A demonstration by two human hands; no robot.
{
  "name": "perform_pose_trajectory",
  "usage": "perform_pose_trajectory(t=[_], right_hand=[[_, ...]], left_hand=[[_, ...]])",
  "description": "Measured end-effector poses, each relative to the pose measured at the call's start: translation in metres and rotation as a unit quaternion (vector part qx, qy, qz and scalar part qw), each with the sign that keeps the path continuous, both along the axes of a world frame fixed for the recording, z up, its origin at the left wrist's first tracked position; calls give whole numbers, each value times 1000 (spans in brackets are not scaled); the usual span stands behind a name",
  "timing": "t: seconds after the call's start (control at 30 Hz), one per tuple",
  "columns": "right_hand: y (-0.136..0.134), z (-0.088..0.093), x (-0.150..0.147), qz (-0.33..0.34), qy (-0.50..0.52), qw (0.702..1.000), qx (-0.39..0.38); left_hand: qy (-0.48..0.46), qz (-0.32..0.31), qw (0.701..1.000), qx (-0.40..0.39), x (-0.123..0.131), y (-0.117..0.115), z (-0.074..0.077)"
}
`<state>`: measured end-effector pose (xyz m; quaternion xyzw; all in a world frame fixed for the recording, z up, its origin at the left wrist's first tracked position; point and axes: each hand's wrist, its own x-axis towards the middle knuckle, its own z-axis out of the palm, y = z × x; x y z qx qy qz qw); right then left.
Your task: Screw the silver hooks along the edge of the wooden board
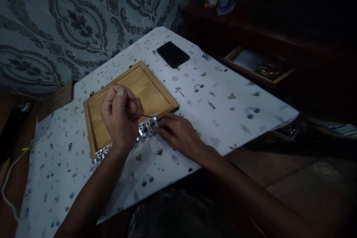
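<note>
A framed wooden board [152, 85] lies flat on the patterned tablecloth, with a metal strip carrying several shiny hooks [142, 131] along its near edge. My left hand [120, 109] is closed above the board. From its fingers a thin dark rod [147, 116], perhaps a tool's shaft, runs right to the end of the strip; any handle is hidden in the fist. My right hand [178, 130] pinches a small metal hook [155, 119] at that end, where the rod's tip meets it. My left hand and forearm cover the middle of the strip.
A black phone [173, 54] lies on the tablecloth [214, 119] beyond the board. To the right is an open drawer [256, 65] with items inside. Cardboard [57, 98] leans by the left edge, and a pale cable [8, 178] hangs below it. Patterned fabric [78, 22] rises behind.
</note>
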<state>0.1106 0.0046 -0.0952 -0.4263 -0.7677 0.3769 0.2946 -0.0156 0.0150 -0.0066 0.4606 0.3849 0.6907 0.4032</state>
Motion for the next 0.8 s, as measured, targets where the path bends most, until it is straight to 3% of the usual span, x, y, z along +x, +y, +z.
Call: perform_pose_trajectory(t=[0.27, 0.8], right_hand=[[-1, -4, 1, -1, 13, 1000, 25], [-1, -2, 1, 5, 7, 1000, 25]], left_hand=[[-4, 7, 1000, 9, 2, 3, -9], [43, 1, 999, 10, 2, 3, -11]])
